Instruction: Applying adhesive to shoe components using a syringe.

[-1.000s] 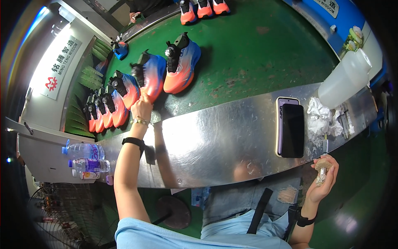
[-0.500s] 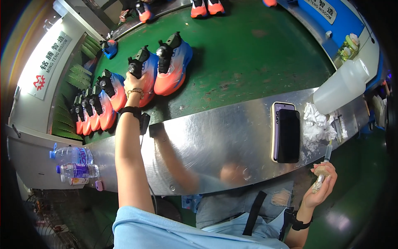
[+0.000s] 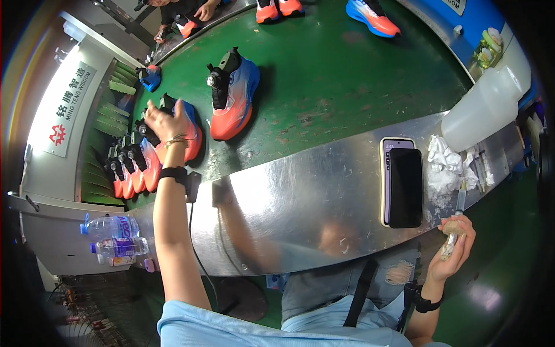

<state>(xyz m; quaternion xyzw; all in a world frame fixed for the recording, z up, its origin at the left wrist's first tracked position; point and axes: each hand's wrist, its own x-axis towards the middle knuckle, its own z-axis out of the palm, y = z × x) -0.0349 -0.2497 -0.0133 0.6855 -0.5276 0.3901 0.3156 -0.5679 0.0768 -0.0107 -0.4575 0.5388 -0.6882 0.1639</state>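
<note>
My left hand (image 3: 165, 122) is over the green surface, fingers spread, in front of an orange-and-blue running shoe (image 3: 194, 140) that it partly hides. Whether it touches that shoe I cannot tell. Farther right stands another such shoe (image 3: 236, 99), with a black piece and dial at its top. Several matching shoes (image 3: 151, 169) line up closely at the left. My right hand (image 3: 460, 250), at the bench's front right, is closed round a tan-headed tool (image 3: 452, 229) with a shiny, wrapped-looking handle. A syringe (image 3: 461, 200) points away just beyond its fingertips; whether the fingers grip it too is unclear.
A metal ledge (image 3: 300, 214) runs along the near side. On it are two stacked phones (image 3: 404, 188), crumpled white tissue (image 3: 444, 165) and a translucent plastic bottle (image 3: 483, 110). Water bottles (image 3: 118, 228) lie at the left. Another person's hand (image 3: 206, 10) is near shoes at the far side.
My left hand has let go of the shoe and opened; that shoe now stands farther left, nearer the row. My right hand keeps its hold. The view has shifted slightly.
</note>
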